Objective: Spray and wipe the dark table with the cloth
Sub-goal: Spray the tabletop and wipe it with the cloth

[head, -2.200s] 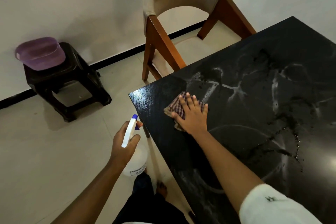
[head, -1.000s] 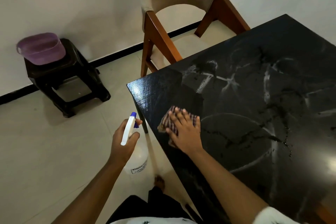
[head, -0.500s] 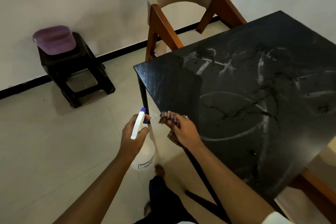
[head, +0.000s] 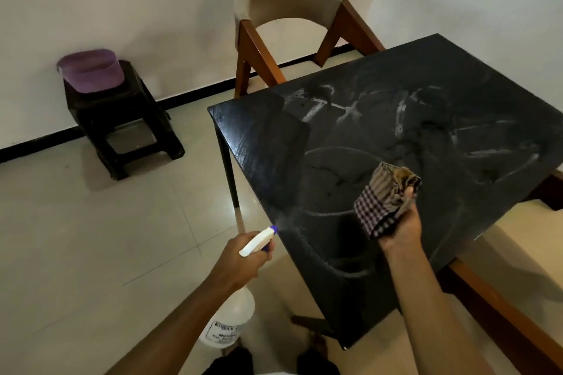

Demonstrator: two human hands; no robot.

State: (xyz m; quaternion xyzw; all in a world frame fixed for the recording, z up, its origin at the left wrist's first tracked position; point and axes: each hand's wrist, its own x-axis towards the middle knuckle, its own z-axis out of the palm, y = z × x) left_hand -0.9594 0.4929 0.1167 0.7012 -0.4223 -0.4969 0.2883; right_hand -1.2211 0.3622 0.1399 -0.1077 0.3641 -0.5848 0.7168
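1. A purple basin (head: 90,71) sits on a dark stool (head: 122,119) by the wall. Its inside is too dim to show whether it holds anything.
2. The left hand (head: 243,259) is wrapped round the trigger head of the spray bottle (head: 231,323), just off the near left edge of the dark table (head: 426,131). The white and blue nozzle points up and right at that edge, with a faint mist at its tip. The pale body hangs down below the wrist. Its label is too blurred to read and its liquid level is unclear.
3. A wooden chair (head: 289,9) with a beige padded back stands behind the table's far corner, its seat mostly hidden.
4. The tabletop carries pale smears and arcs, and its right corner is cut off by the frame.
5. The right hand (head: 402,228) grips the bunched checked cloth (head: 384,198), held up over the near part of the table and apparently clear of the surface.
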